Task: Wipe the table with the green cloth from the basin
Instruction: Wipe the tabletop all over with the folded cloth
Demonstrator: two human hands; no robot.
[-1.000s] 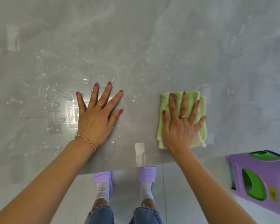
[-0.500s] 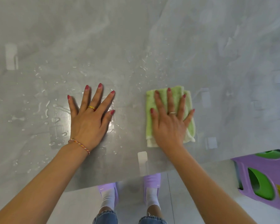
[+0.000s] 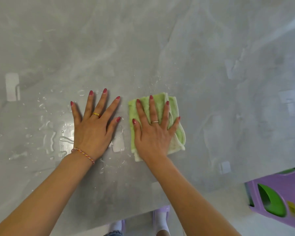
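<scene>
A folded green cloth (image 3: pixel 177 132) lies flat on the grey marble-look table (image 3: pixel 160 48). My right hand (image 3: pixel 153 132) presses down on it with straight, spread fingers and covers most of it. My left hand (image 3: pixel 94 126) rests flat on the bare table just left of the cloth, fingers spread, holding nothing. Water drops and smears (image 3: pixel 49 132) glisten on the table to the left of my left hand. No basin is in view.
A purple and green plastic stool (image 3: pixel 278 200) stands on the floor at the lower right, beside the table's near edge (image 3: pixel 134 217). My feet in purple slippers (image 3: pixel 160 212) show below that edge.
My right hand has slid the cloth to the left across the table, closer to my left hand. My left hand has stayed flat on the table.
</scene>
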